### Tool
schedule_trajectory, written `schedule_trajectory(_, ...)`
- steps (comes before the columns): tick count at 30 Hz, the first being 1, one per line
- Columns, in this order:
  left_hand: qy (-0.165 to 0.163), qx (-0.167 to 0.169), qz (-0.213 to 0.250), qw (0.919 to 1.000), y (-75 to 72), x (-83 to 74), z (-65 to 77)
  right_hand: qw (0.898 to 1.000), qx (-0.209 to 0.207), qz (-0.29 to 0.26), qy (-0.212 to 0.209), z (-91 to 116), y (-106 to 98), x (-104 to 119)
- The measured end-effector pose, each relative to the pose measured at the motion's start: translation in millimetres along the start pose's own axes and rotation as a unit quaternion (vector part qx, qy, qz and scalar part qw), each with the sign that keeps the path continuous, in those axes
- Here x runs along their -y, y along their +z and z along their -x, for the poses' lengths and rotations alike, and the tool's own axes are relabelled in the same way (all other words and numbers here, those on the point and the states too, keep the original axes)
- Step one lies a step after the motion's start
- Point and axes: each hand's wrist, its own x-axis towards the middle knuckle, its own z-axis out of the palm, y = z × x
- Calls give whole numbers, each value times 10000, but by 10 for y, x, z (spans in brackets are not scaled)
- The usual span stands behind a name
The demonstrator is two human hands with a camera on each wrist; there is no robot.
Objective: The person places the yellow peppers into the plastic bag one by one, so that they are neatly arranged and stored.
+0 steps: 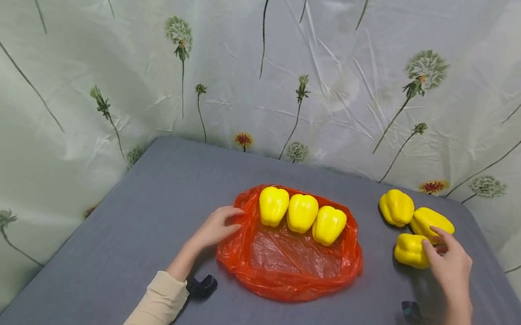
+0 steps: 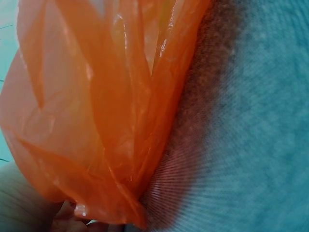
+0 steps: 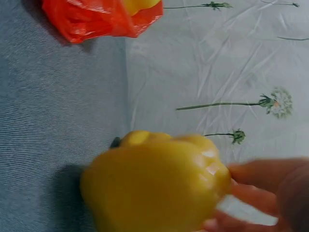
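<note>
A red plastic bag (image 1: 293, 287) lies spread open on the table. Three yellow bell peppers, one of them the middle bell pepper (image 1: 302, 213), stand in a row along its back side. My left hand (image 1: 216, 228) is at the bag's left rim, its fingers partly covered by the plastic (image 2: 116, 121), which it seems to pinch. At the right my right hand (image 1: 453, 267) reaches over the nearest loose bell pepper (image 1: 409, 251), thumb and fingers spread apart. In the right wrist view the fingertips meet one end of that yellow pepper (image 3: 154, 188).
Behind the right hand lie two more yellow bell peppers, the left one (image 1: 396, 208) touching the right one (image 1: 426, 220). A grey cloth covers the table (image 1: 180, 174). A flower-printed curtain (image 1: 229, 98) hangs behind it. Dark wrist devices (image 1: 202, 286) sit under both wrists.
</note>
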Motion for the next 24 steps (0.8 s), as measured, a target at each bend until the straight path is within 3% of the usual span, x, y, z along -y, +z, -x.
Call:
schedule_trajectory(3,-31,15,7,10000,5,11,-9,9962,850,51,155,7,-56,13)
schedule_trajectory(7,-53,29,61,10000,5,12,-17,9779,2049,145,379,2,-141,33)
schedule_trajectory(11,-82,28,61,9999,1,9,-9,9604,2758,157,368,0,-168,47)
schedule_trajectory(14,-100,25,52,9999,2,8,-6,9568,2901,165,86,8,-147,51)
schedule_trajectory(24,-112,20,65,9999,-2,-11,-11,9581,2646,137,-1087,35,-63,47)
